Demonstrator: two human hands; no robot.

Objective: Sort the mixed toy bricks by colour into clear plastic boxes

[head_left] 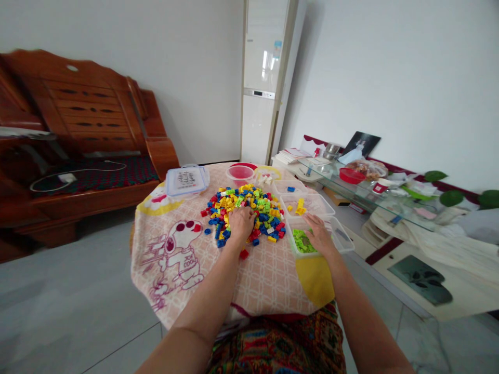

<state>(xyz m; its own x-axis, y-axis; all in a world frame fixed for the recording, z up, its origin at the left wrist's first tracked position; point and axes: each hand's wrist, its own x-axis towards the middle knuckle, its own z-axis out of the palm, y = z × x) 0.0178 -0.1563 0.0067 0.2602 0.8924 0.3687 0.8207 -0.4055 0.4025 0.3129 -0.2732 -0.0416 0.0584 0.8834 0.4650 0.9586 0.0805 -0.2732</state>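
Note:
A heap of small toy building bricks (268, 208) in red, blue, yellow, green and white lies on the cloth-covered table. My left hand (240, 222) reaches into this heap with its fingers curled together, and whatever they grip is hidden among the bricks. To the right, my right hand (320, 237) hovers palm down over a clear plastic box, fingers stretched out and apart. Light green bricks (301, 242) lie in that box. Just behind it, a second clear box holds a few yellow bricks (300, 206). A further box contains blue bricks (290, 189).
White bricks (265, 179) sit in another container at the back, beside a pink bowl (240, 174). A lidded plastic box (187, 180) stands at the table's far left. Right of the table is a glass shelf (374, 195); a wooden bench (89, 119) is at left.

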